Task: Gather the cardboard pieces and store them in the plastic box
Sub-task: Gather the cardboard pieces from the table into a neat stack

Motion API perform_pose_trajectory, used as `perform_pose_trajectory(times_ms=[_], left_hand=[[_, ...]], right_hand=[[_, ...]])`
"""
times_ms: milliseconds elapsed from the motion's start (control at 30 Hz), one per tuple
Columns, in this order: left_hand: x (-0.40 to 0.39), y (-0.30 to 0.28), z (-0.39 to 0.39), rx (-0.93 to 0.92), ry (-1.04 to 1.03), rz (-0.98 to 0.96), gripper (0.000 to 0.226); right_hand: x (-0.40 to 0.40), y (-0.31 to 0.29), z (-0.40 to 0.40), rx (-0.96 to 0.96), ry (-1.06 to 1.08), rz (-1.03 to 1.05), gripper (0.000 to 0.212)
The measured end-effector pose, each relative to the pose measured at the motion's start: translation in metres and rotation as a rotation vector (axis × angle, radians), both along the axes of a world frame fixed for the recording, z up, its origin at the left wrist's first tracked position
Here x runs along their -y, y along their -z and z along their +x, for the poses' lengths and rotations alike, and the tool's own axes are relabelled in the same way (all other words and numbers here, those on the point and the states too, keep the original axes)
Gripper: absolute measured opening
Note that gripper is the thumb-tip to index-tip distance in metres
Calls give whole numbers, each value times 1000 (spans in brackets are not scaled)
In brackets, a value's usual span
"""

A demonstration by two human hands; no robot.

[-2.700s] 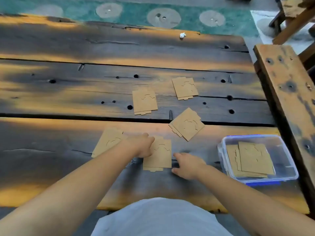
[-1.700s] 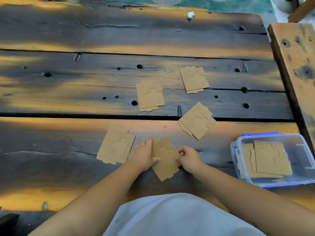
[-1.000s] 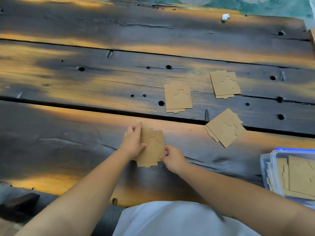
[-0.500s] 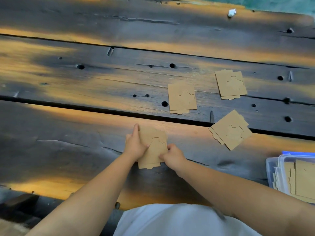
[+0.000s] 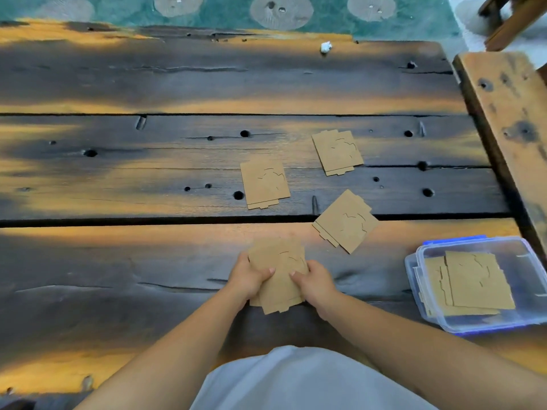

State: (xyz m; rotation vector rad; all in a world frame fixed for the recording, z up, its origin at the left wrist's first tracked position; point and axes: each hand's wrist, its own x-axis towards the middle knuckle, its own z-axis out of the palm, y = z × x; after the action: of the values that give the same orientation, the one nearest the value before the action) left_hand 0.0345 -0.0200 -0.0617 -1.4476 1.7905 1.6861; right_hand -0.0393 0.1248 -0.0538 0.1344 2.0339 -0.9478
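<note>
Nearest us, left hand [image 5: 248, 280] and right hand [image 5: 314, 284] pinch a small stack of cardboard pieces [image 5: 278, 275] from either side, thumbs on top, just above the table [image 5: 118, 261]. To the right, near the edge, the plastic box [image 5: 529, 261] stands open with several pieces already inside. We judge the job partly done: three pieces are left, one angled [image 5: 345, 221], one central [image 5: 264, 184], one farthest [image 5: 337, 151]. The surface is dark, weathered planks with holes and gaps. Beyond lie a white scrap [image 5: 326, 47], a green patterned rug [image 5: 207, 10], and a wooden bench [image 5: 509, 113] at right.
</note>
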Motion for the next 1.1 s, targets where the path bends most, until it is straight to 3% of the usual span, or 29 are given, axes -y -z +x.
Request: perform_pose_trajectory(times_ms=[233,467,733,800,933,1100], left_hand=[[-40,-11,-60,-119,176,-61,60],[-60,-11,-133,-112,385,-289,55],[-67,-3,-195,-105,613,-375,45],[-68,2,-201,-50,658,-383,49],[-72,6,-205,90,703,-410,66],[-77,8,-195,99,707,-465,74]], right_hand=[[-48,-7,-31,-40,253,-79,11],[-67,-3,-86,-49,455,-118,17],[-68,22,-134,-85,545,-8,15],[-66,26,-139,-109,539,43,22],[-65,27,-144,-186,444,94,60],[-60,28,-149,-165,433,140,67]])
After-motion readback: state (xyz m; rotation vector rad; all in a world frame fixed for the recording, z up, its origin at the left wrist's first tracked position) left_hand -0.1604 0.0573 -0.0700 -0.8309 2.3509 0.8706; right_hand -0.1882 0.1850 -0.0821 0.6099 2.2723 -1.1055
